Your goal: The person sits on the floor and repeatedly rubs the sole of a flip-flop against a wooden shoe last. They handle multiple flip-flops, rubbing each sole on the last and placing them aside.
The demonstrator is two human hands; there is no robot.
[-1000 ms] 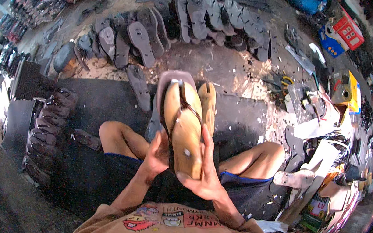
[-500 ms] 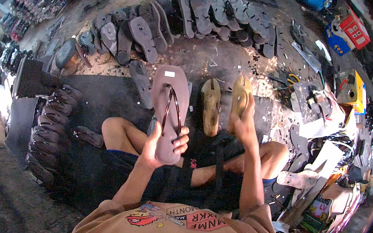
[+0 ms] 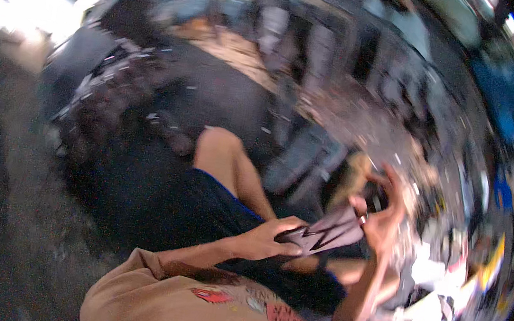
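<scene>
A purplish-brown flip-flop (image 3: pixel 336 231) with dark glossy straps lies tilted across my lap, its label end up and to the right. My left hand (image 3: pixel 269 239) is closed round the heel end, thumb on top near the straps. At the toe end, my right hand (image 3: pixel 384 216) grips the edge, though motion smears its fingers. Just beyond that hand a yellowish, foot-shaped form (image 3: pixel 350 180) shows in part. Dark grey sole pieces (image 3: pixel 296 159) lie on the mat behind the flip-flop.
Blurred rows of dark sandals (image 3: pixel 403 82) stand at the back. More dark sandals (image 3: pixel 107 89) are lined up on the left by the black mat (image 3: pixel 221 91). White scraps (image 3: pixel 431 268) and other clutter crowd the right, with a blue bag (image 3: pixel 502 95) farther back.
My view has swung to the left and blurred. The flip-flop has tipped over from upright and come lower. My right hand has left the yellow foot form for the toe end.
</scene>
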